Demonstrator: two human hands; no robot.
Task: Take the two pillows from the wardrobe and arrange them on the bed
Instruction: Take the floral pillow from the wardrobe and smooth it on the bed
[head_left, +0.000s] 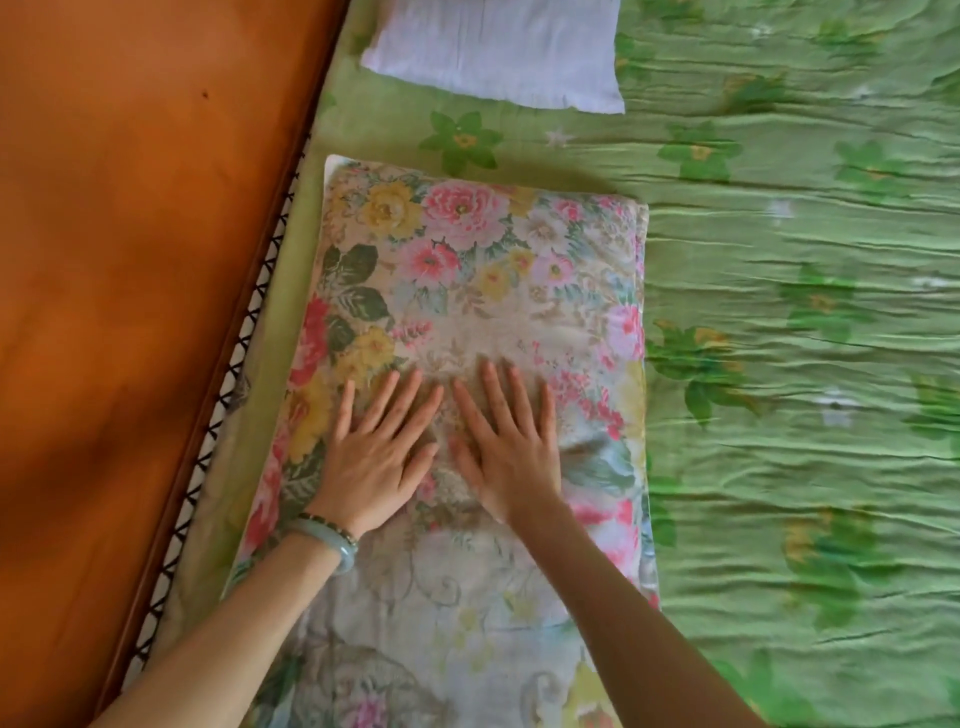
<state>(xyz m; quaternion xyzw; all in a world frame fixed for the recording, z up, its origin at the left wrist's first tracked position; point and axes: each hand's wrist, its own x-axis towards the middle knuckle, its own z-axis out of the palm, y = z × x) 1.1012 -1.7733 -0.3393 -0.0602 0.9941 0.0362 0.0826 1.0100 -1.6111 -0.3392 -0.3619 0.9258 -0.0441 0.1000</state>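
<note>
**Hand pose.** I read both hands palm down on the floral pillow (467, 270). The left hand (382, 452) and right hand (506, 447) lie side by side, nearly touching at the thumbs. The fingers are straight, slightly spread, and point away from the person. Neither hand grasps anything; both lie flat against the fabric. Both forearms enter from the lower edge. The left wrist carries a pale bangle (332, 540) and a thin beaded band.

**Surroundings.** The pillow rests on a bed with a wrinkled green flowered sheet (779, 364). An orange-brown wooden headboard (130, 260) runs along the left, just beside the pillow's left edge. A white pillow (493, 52) lies farther along the headboard, cut off by the upper edge. A strip of green sheet separates it from the floral pillow. Nothing lies over the hands.

**Orientation.** The floral pillow lies flat. Its long axis runs from the person outward, roughly parallel to the headboard, with one short end toward the white pillow.
</note>
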